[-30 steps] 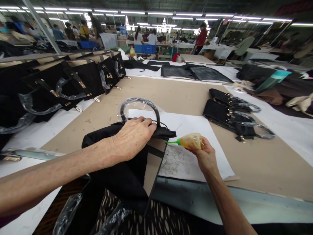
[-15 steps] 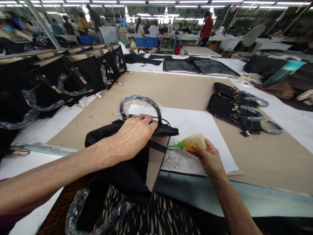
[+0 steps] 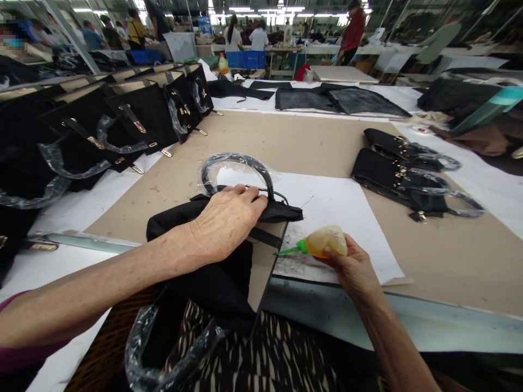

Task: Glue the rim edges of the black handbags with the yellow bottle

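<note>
Nozzle point(image 3: 288, 250) lower on bag point(image 3: 204, 288), hands point(image 3: 231, 220) clamped on bag and bottle point(image 3: 326, 242), smudged paper point(image 3: 339, 204), likely workroom point(image 3: 281, 49) beyond

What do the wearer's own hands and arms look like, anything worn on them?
No gloves on the left hand or right hand, and no watch or bracelet visible on either wrist. Left arm: purple sleeve, ending near the elbow, forearm uncovered. Right forearm is uncovered too; its sleeve can't be made out.

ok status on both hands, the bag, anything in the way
Left hand on black bag. Right hand holding squeeze bottle, green nozzle at bag's side edge. Plastic-wrapped handle just beyond left hand.
</note>
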Motion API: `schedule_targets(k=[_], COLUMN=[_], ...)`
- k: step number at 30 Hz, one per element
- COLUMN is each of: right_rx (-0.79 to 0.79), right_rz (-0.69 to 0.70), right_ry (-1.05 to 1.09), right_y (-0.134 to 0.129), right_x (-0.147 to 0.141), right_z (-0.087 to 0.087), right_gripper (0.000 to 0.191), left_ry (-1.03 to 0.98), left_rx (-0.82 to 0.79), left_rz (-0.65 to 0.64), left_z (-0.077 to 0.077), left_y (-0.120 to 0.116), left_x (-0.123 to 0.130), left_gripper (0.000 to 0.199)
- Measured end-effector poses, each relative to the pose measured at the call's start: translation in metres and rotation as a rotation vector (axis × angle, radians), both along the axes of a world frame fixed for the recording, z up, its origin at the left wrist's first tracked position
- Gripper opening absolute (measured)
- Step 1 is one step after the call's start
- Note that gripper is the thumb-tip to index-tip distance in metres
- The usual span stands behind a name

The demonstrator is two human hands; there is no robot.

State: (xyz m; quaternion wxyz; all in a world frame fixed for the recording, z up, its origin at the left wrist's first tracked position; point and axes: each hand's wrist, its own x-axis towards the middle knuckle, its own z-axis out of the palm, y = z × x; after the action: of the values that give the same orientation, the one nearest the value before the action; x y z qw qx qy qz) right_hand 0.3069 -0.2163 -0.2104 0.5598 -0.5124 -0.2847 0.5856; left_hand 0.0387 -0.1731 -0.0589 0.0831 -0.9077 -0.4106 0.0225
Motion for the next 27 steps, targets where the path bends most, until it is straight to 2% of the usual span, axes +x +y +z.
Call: schedule_targets(k=[11, 16, 27], right_rx=[-0.055, -0.017, -0.055], right_rz=[0.016, 0.039, 0.032], right_ry=[-0.024, -0.029, 0.066], right_y=[-0.027, -0.041, -0.066], right_x=[-0.013, -0.018, -0.03], right_z=[0.014, 0.016, 0.024], right_gripper=[0.047, 0.042, 0.044], left_ry=[0.025, 0.046, 0.026], left_rx=[0.001, -0.008, 0.017], left_rz=[0.011, 0.027, 0.054], left_z=[0.003, 0.006, 0.005], left_y=[0.002, 0.004, 0.007], left_x=[0.002, 0.004, 0.008], left_gripper=[0.022, 0.02, 0.02])
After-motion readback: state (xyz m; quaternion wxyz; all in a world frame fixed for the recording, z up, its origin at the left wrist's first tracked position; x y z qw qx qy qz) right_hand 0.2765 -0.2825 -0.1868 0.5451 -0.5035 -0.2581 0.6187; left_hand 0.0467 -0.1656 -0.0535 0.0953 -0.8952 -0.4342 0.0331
